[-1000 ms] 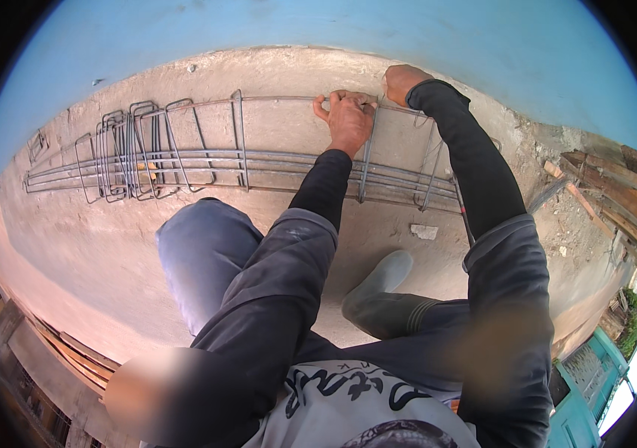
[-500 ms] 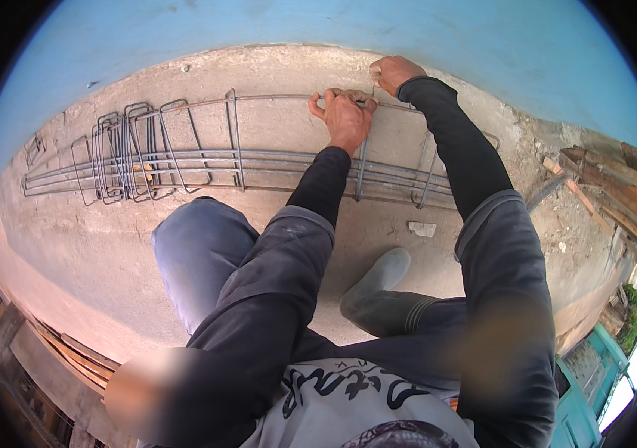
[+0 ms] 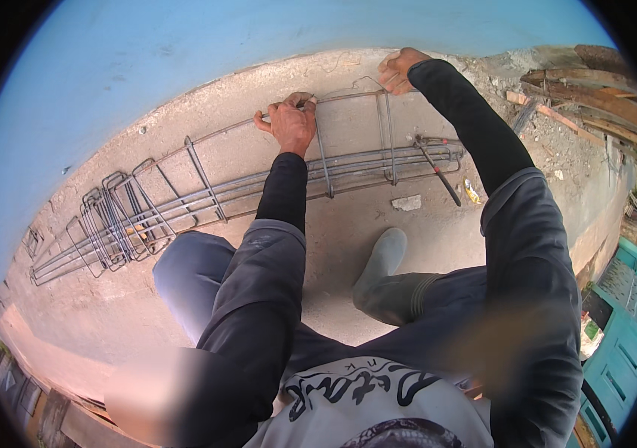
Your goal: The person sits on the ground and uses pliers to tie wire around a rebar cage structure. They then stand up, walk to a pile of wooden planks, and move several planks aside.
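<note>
A long reinforcing-bar cage (image 3: 251, 196) lies on the ground across my front, with bent steel stirrups (image 3: 203, 175) along its bars. My left hand (image 3: 290, 127) is closed around the far top bar, where a stirrup meets it. Farther right, my right hand (image 3: 402, 70) is closed just beyond that bar, close to another stirrup (image 3: 388, 131). A thin wire (image 3: 367, 79) curves from the bar toward its fingers, which seem to pinch it; the fingertips are partly hidden. Pincers (image 3: 438, 169) with dark and red handles rest across the cage's right end.
Several stirrups (image 3: 101, 224) are bunched at the cage's left. A blue wall (image 3: 258, 30) runs along the far side. Near my boot (image 3: 384, 257) lies a pale broken block (image 3: 406, 202), with a yellow wrapper (image 3: 471, 192) farther right. Wooden boards (image 3: 595, 101) are piled at the far right.
My right hand has moved right along the bar, away from my left, which stays by the same stirrup. The view has turned, and the pincers and yellow wrapper now show.
</note>
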A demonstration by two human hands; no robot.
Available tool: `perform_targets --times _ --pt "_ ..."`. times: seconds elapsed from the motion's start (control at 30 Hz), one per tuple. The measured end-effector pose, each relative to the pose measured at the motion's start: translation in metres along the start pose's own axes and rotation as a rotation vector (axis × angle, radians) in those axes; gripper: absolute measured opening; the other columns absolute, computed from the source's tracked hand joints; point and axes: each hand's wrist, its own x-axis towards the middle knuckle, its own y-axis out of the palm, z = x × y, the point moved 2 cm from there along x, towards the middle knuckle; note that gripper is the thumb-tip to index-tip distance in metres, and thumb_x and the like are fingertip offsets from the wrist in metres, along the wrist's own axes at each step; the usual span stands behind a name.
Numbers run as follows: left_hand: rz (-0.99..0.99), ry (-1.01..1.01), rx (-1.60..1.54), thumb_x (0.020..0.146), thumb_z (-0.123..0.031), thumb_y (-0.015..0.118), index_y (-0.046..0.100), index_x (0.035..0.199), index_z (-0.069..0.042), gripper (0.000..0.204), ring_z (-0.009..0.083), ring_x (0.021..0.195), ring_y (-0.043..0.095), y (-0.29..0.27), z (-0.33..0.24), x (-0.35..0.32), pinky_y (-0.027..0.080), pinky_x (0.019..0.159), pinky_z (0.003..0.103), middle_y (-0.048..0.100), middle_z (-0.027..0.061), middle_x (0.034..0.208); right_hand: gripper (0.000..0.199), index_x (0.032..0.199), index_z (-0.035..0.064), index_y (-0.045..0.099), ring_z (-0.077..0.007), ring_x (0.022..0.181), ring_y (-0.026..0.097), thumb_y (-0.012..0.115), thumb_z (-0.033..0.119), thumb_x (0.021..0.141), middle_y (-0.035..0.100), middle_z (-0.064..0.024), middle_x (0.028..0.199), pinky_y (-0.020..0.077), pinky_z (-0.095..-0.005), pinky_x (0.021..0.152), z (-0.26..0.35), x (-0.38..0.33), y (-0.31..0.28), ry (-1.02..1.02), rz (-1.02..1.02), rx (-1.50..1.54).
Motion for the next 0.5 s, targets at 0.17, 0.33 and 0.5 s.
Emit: perform_targets --times 0.17,0.33,0.5 --pt "0.176 0.150 0.095 0.093 -0.048 0.057 0.067 0.122 -0.031 0.035 0.0253 0.116 0.056 -0.001 0.011 0.015 0.008 0.111 0.057 0.073 0.0002 0.103 0.048 0.117 0.0072 0.064 -0.0380 0.100 0.064 0.061 0.045 0.088 0.067 -0.0224 0.105 0.0496 -0.0451 0.089 -0.146 -0.084 -0.030 -0.141 -0.176 -0.872" --pt "0.353 0.157 0.185 0.093 -0.058 0.051 0.063 0.128 -0.031 0.046 0.0221 0.112 0.061 -0.008 0.010 0.023 0.013 0.105 0.058 0.072 0.0034 0.111 0.093 0.152 0.0153 0.023 -0.0465 0.117 0.055 0.076 0.032 0.077 0.056 -0.0315 0.125 0.0453 -0.0489 0.100 -0.267 -0.153 0.046 -0.034 -0.428 -0.747" --pt "0.335 0.225 0.109 0.092 -0.058 0.052 0.063 0.128 -0.028 0.048 0.0225 0.111 0.063 0.001 0.021 0.032 0.015 0.102 0.055 0.072 0.0083 0.112 0.048 0.137 0.0139 0.045 -0.0425 0.104 0.062 0.050 0.013 0.089 0.063 -0.0289 0.110 0.0487 -0.0496 0.088 -0.254 -0.145 0.058 0.230 -0.457 -0.544"
